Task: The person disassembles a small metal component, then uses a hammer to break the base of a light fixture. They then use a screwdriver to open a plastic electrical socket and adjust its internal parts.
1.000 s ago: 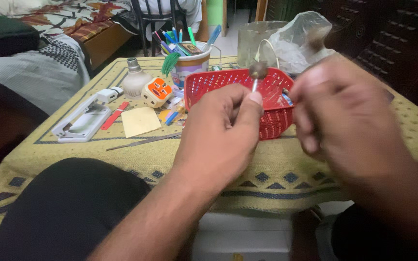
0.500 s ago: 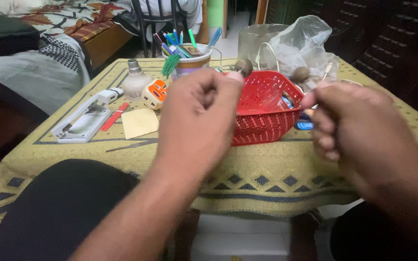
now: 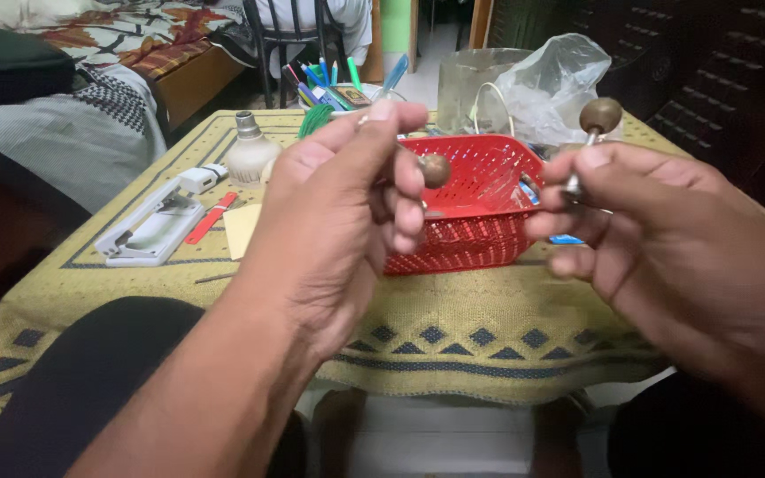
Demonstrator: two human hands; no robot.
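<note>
My left hand is raised in front of a red plastic basket, its fingers closed on a small metal knob with a round brown head. My right hand holds a second knob of the same kind, whose round brown head sticks up above my fingers on a short metal stem. The two hands are apart, with the basket showing between them. The basket stands on a table with a yellow patterned cloth.
On the left of the table lie a white stapler-like tool, a red strip, a yellow pad and a light bulb. A cup of pens, a clear jar and a plastic bag stand behind the basket.
Both hands have drawn apart and come nearer the camera. The right hand has turned so its knob's head points up; the left hand still holds its knob before the basket.
</note>
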